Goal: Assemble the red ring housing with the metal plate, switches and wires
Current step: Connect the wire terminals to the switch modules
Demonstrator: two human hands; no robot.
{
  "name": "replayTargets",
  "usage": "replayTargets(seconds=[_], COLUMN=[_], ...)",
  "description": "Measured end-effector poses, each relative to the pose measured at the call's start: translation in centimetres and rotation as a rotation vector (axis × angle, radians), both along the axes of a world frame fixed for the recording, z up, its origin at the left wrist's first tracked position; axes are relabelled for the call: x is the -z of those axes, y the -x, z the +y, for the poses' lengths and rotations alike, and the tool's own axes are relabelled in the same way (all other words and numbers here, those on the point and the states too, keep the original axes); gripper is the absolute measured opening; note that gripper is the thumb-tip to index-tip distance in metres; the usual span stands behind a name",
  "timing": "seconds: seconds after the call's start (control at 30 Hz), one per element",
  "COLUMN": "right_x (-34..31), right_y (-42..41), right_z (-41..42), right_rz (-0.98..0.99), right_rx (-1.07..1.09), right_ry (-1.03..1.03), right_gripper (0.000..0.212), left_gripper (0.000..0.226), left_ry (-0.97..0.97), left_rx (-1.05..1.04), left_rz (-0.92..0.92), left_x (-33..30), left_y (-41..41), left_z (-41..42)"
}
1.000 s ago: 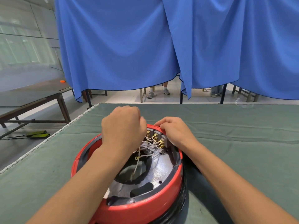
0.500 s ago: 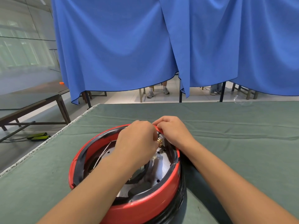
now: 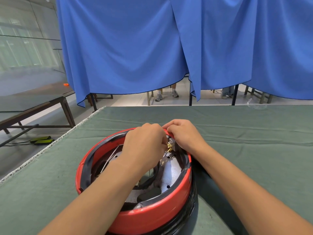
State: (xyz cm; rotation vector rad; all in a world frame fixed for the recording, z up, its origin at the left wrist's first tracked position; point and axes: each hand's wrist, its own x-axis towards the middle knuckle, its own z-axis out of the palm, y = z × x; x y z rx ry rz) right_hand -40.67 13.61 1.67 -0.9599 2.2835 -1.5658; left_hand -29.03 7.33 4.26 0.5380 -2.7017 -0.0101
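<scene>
The red ring housing (image 3: 152,216) sits on the green cloth table in front of me, with a black inner lining. Inside lies the metal plate (image 3: 171,173) with holes and cut-outs. At the far rim a switch block with brass terminals (image 3: 169,146) shows between my hands. My left hand (image 3: 144,146) reaches in over the plate with curled fingers at the terminals; what it pinches is hidden. My right hand (image 3: 184,134) grips the far rim of the housing beside the switch block. The wires are mostly hidden under my left hand.
The green table (image 3: 254,150) stretches right and back. Blue curtains (image 3: 152,48) hang behind it, with people's feet and chair legs below. A brown table (image 3: 33,102) stands at left; a green device (image 3: 42,139) lies on the floor.
My left hand has moved right, across the plate to the switch terminals, covering the white wires. The housing's left rim is uncovered. My right hand stays on the far rim.
</scene>
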Motion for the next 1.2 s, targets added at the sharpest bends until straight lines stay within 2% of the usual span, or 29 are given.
replayTargets(seconds=[0.33,1.2], right_x=[-0.01,-0.18], right_y=[-0.04,-0.30], right_z=[-0.05,0.13], right_rz=[0.013,0.026], right_rx=[0.001,0.003], right_ry=[-0.004,-0.013], right_gripper=[0.027,0.026], left_gripper=[0.007,0.010], left_ry=[-0.139,-0.141], left_rx=[0.004,-0.036], left_rz=[0.014,0.035], left_x=[-0.34,-0.59], left_y=[-0.32,-0.04], left_z=[-0.52,0.23])
